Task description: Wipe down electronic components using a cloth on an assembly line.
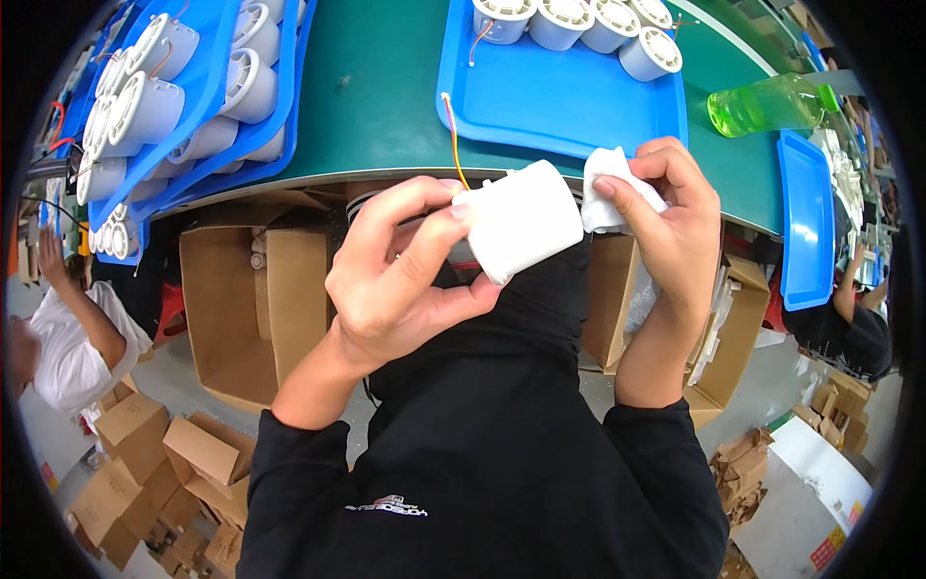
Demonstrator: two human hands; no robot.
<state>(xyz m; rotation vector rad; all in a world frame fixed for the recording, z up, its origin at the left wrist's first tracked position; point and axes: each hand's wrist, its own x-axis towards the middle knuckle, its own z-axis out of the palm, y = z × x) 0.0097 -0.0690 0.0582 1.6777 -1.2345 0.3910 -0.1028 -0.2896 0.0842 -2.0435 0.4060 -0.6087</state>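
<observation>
Between the fingers and thumb of my left hand (395,261) is a white plastic cylindrical housing (526,220), tilted on its side. Red and yellow wires (454,140) with a small white connector rise from its left end. My right hand (670,217) pinches a crumpled white cloth or tissue (610,189), close beside the right end of the housing; whether they touch is hard to tell. Both hands are held in front of my body, near the table's front edge. Beyond them lies a blue tray (569,101) with several similar white housings (562,21) along its far side.
Stacked blue trays (289,92) full of white housings stand at the left of the green table (376,77). A green bottle (767,104) lies at the right, near another blue tray (806,222). Cardboard boxes (227,314) sit below the edge. Other people work at both sides.
</observation>
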